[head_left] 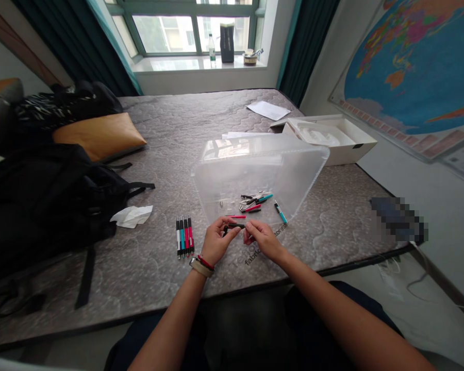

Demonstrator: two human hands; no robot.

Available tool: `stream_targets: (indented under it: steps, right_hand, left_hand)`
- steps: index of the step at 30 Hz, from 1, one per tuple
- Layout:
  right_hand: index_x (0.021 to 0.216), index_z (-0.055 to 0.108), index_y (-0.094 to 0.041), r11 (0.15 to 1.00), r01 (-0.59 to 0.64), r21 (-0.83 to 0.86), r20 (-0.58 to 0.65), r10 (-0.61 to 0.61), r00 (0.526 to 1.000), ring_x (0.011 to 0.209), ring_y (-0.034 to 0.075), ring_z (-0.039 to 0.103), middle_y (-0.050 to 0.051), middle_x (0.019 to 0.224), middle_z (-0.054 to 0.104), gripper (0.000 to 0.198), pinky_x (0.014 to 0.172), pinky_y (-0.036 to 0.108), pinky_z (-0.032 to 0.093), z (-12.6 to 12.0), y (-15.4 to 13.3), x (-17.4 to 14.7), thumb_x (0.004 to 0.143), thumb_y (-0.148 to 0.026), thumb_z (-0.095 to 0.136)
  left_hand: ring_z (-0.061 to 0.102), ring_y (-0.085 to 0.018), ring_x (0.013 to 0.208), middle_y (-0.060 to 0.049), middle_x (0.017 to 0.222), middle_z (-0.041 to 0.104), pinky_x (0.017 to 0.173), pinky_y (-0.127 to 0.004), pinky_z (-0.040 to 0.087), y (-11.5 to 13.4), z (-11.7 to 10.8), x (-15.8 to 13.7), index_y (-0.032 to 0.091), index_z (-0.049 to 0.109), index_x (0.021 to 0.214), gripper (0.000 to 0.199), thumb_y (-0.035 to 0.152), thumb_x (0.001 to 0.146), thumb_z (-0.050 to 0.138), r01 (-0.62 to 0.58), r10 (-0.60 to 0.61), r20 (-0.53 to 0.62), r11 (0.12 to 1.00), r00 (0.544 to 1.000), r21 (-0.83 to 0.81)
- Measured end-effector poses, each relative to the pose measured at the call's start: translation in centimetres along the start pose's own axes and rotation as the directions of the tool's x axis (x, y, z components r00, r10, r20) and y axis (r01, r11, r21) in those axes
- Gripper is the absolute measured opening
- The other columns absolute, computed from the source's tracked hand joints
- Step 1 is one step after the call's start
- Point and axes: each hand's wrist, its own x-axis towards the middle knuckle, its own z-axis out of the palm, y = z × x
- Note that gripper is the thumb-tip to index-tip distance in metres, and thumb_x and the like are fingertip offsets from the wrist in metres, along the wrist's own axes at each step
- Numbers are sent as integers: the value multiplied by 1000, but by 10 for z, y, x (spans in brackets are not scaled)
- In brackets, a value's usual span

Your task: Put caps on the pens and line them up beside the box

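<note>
My left hand (217, 239) and my right hand (263, 238) meet in front of a clear plastic bin lying on its side. Pinched between them is a dark pen part (236, 225), held by the fingers of both hands. A second small black piece (225, 231) shows at my left fingers. Inside the clear bin (239, 165) lies a heap of loose pen parts (251, 202) in black, red, teal and metal. A teal-and-black pen piece (280, 212) rests apart on the right. Left of my hands, several whole pens (184, 237) stand in a neat row.
A black backpack (46, 201), a tan cushion (100, 136) and a crumpled tissue (132, 216) lie to the left. Behind the bin on the right is an open white box (332, 139) near a paper sheet (268, 110). A blurred-out dark object (398, 219) lies by the right edge.
</note>
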Motion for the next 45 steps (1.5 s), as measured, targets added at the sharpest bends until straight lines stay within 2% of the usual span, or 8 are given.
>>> stream_targets:
  steps: [7,13,17,26,29,32,36,45]
  right_hand:
    - [85,51,-22,982,-92,162,-37,99,994,60,12,57,-4,68,58,35,56,24,48,7,1,7,88,-56,56]
    - [82,52,-21,948,-142,283,-28,157,987,55,10,52,-5,63,56,41,55,23,46,14,3,6,86,-61,56]
    - [73,50,-21,956,-127,263,-50,145,988,44,10,43,-6,48,48,46,47,23,37,17,6,8,87,-65,50]
    - [73,51,-22,971,-72,227,-71,91,993,54,13,49,-3,60,54,43,56,26,43,25,3,4,85,-64,55]
    - [70,49,-22,908,-137,397,3,147,989,51,13,46,-3,56,50,42,53,26,39,28,0,2,85,-60,56]
    - [69,47,-22,775,-244,583,134,204,970,45,11,36,-6,49,39,39,47,24,31,29,-2,-1,87,-57,55]
    - [65,41,-23,686,-360,633,238,269,933,40,9,15,-9,44,22,44,41,23,19,28,0,-3,88,-59,50]
    - [84,54,-22,681,-284,675,82,313,946,51,10,41,-5,61,46,29,50,23,33,32,10,1,82,-49,64]
  left_hand:
    - [60,-16,81,-3,89,69,75,-28,44,2,-3,2,17,66,93,21,33,80,71,-41,45,-42,995,998,89]
    - [59,-16,77,-3,89,70,72,-27,43,0,-2,-1,18,68,93,21,35,80,71,-52,59,-53,990,997,131]
    - [60,-16,76,-4,90,71,72,-28,44,4,-1,-1,18,69,94,20,33,80,71,-51,57,-50,993,997,106]
    - [62,-16,78,-4,89,71,72,-27,45,3,0,-1,18,68,95,22,34,81,71,-48,54,-103,997,993,62]
    - [59,-14,70,-3,87,71,66,-25,43,3,2,-3,18,69,97,23,35,81,70,-49,57,-107,996,993,70]
    - [59,-13,71,-3,90,72,65,-25,43,5,4,-5,19,70,97,22,35,82,69,-68,74,-92,995,993,70]
    - [64,-17,84,-4,92,73,75,-27,46,8,5,-8,20,71,97,18,32,84,68,-106,110,-56,992,992,67]
    - [62,-15,75,-5,97,72,62,-24,45,6,9,-8,19,71,101,24,34,83,66,-50,51,-18,996,999,73]
